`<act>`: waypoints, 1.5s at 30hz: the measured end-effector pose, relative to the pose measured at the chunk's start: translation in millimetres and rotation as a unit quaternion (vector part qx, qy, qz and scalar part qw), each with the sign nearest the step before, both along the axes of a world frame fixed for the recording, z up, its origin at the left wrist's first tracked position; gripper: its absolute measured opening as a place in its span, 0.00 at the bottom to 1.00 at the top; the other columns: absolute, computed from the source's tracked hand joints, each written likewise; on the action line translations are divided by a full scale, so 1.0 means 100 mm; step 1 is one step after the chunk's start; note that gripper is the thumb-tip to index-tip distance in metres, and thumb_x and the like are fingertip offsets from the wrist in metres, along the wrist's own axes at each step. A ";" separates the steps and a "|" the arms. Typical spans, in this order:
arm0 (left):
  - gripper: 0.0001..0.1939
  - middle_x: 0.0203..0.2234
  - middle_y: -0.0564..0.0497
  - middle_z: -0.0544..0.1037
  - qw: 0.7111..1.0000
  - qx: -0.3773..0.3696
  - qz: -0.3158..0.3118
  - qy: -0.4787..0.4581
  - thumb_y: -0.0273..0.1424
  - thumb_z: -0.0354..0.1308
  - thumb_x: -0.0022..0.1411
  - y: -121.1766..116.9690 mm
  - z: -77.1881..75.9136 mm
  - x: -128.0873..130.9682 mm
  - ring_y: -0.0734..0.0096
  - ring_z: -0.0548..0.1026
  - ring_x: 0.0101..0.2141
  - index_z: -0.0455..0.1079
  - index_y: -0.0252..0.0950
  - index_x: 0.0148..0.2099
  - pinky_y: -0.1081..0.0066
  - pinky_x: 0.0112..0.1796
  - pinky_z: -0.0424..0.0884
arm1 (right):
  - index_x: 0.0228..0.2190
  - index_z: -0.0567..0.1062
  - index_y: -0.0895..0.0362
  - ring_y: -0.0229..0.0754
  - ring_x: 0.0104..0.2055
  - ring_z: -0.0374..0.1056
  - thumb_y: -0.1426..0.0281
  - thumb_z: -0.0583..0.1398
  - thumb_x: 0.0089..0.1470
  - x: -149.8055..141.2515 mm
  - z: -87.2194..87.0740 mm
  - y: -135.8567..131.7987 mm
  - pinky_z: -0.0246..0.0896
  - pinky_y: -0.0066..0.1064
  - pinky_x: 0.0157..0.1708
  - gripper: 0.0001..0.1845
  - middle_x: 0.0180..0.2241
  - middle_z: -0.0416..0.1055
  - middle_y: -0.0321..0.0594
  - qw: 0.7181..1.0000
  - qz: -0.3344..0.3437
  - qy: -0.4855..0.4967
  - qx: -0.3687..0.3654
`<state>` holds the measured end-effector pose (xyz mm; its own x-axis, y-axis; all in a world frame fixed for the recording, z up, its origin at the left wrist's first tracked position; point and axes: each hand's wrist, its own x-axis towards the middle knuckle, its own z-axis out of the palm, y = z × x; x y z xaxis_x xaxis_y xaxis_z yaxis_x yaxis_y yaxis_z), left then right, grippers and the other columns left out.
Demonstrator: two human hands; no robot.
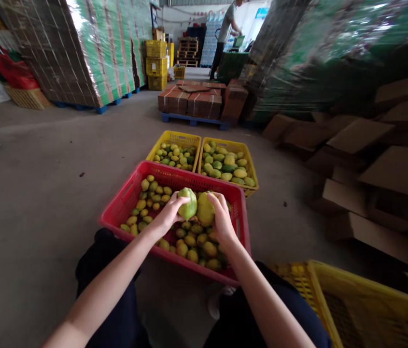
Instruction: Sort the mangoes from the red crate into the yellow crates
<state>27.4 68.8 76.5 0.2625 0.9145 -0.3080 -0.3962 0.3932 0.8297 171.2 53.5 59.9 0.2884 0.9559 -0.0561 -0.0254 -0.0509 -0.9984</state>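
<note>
Above the red crate point(242, 212), my left hand point(171, 211) is closed around a green oval fruit point(188, 204) with a small pointed tip. My right hand point(221, 215) grips a yellower oval fruit point(205, 209) right beside it. These two fruits are held nearly side by side; both look like lemons or small papayas, and I cannot tell which. Below them, many smaller yellow-green fruits point(191, 240) lie loose in the red crate. My forearms hide part of its near side.
Two yellow crates point(256, 186) of larger-looking fruits stand behind the red one. A yellow crate point(312, 285) is at my lower right. Cardboard boxes point(359, 135) lie to the right. Bundled cartons point(204, 104) sit on a blue pallet. Wrapped stacks point(113, 48) and a standing person point(227, 29) are farther back.
</note>
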 end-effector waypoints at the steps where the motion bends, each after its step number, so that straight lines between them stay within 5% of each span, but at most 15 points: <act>1: 0.11 0.29 0.54 0.75 0.999 -0.011 -0.004 0.041 0.33 0.56 0.54 0.01 -0.01 0.00 0.72 0.74 0.28 0.63 0.37 0.40 0.75 0.26 0.71 | 0.34 0.69 0.53 0.41 0.33 0.69 0.57 0.61 0.47 0.02 0.02 0.02 0.66 0.29 0.28 0.15 0.31 0.72 0.34 0.997 0.028 0.058 -0.048; 3: 0.11 0.23 0.54 0.73 0.993 -0.034 -0.030 0.112 0.38 0.52 0.60 0.05 -0.02 -0.03 0.73 0.73 0.21 0.63 0.36 0.39 0.76 0.20 0.68 | 0.33 0.69 0.54 0.41 0.27 0.70 0.60 0.61 0.46 0.06 0.07 0.04 0.64 0.28 0.19 0.13 0.28 0.73 0.35 0.973 0.099 0.153 -0.144; 6: 0.24 0.16 0.53 0.71 0.972 -0.063 -0.126 0.186 0.48 0.41 0.65 0.11 -0.02 -0.08 0.75 0.68 0.13 0.67 0.34 0.34 0.78 0.14 0.61 | 0.34 0.71 0.57 0.41 0.19 0.69 0.62 0.55 0.52 0.09 0.17 0.05 0.63 0.28 0.12 0.12 0.22 0.73 0.38 0.927 0.150 0.235 -0.251; 12: 0.39 0.12 0.48 0.72 0.943 -0.082 -0.231 0.225 0.61 0.33 0.59 0.13 -0.06 -0.13 0.78 0.66 0.11 0.67 0.34 0.22 0.79 0.12 0.52 | 0.37 0.72 0.59 0.40 0.14 0.68 0.60 0.52 0.58 0.12 0.23 0.05 0.68 0.29 0.12 0.17 0.16 0.72 0.37 0.900 0.143 0.267 -0.313; 18: 0.39 0.08 0.50 0.66 0.934 -0.058 -0.216 0.277 0.54 0.28 0.64 0.13 -0.10 -0.11 0.81 0.59 0.09 0.63 0.35 0.17 0.77 0.13 0.46 | 0.37 0.71 0.58 0.40 0.16 0.70 0.57 0.54 0.58 0.13 0.21 0.02 0.69 0.28 0.12 0.17 0.17 0.72 0.37 0.892 0.161 0.279 -0.316; 28: 0.32 0.10 0.54 0.65 0.959 0.001 -0.114 0.258 0.56 0.40 0.61 0.11 -0.17 -0.06 0.81 0.57 0.09 0.65 0.35 0.21 0.77 0.13 0.47 | 0.35 0.69 0.56 0.36 0.18 0.70 0.66 0.58 0.55 0.13 0.18 0.04 0.69 0.25 0.16 0.07 0.22 0.73 0.35 0.916 0.166 0.259 -0.259; 31: 0.26 0.14 0.54 0.70 0.972 0.006 -0.072 0.226 0.53 0.46 0.62 0.09 -0.18 -0.05 0.76 0.66 0.13 0.69 0.35 0.31 0.75 0.16 0.59 | 0.34 0.69 0.56 0.36 0.21 0.70 0.65 0.60 0.52 0.10 0.14 0.04 0.68 0.25 0.17 0.09 0.25 0.74 0.35 0.933 0.149 0.240 -0.224; 34: 0.16 0.29 0.51 0.77 0.974 0.114 0.001 0.197 0.44 0.58 0.59 0.07 -0.20 -0.07 0.70 0.76 0.31 0.70 0.37 0.41 0.71 0.33 0.72 | 0.36 0.68 0.55 0.39 0.26 0.71 0.59 0.62 0.50 0.08 0.07 0.02 0.67 0.27 0.18 0.15 0.30 0.75 0.37 0.960 0.127 0.186 -0.165; 38: 0.21 0.47 0.46 0.74 0.950 0.261 0.012 0.170 0.36 0.65 0.54 0.05 -0.17 -0.10 0.64 0.72 0.49 0.67 0.38 0.49 0.67 0.50 0.68 | 0.43 0.68 0.53 0.45 0.40 0.71 0.55 0.65 0.45 0.11 0.02 0.03 0.71 0.35 0.35 0.26 0.41 0.74 0.40 0.997 0.070 0.002 0.015; 41: 0.27 0.50 0.45 0.71 0.942 0.294 0.036 0.155 0.33 0.69 0.47 0.04 -0.11 -0.09 0.60 0.71 0.50 0.66 0.38 0.50 0.66 0.49 0.69 | 0.47 0.68 0.51 0.50 0.52 0.66 0.57 0.68 0.43 0.15 0.06 0.05 0.66 0.43 0.48 0.30 0.50 0.69 0.43 0.970 0.055 -0.139 0.190; 45: 0.29 0.49 0.44 0.71 0.934 0.314 0.075 0.151 0.32 0.71 0.45 0.03 -0.07 -0.07 0.60 0.70 0.50 0.65 0.39 0.49 0.68 0.48 0.69 | 0.49 0.66 0.50 0.49 0.53 0.66 0.59 0.68 0.43 0.13 0.13 0.03 0.64 0.43 0.50 0.31 0.50 0.69 0.44 0.950 0.032 -0.156 0.268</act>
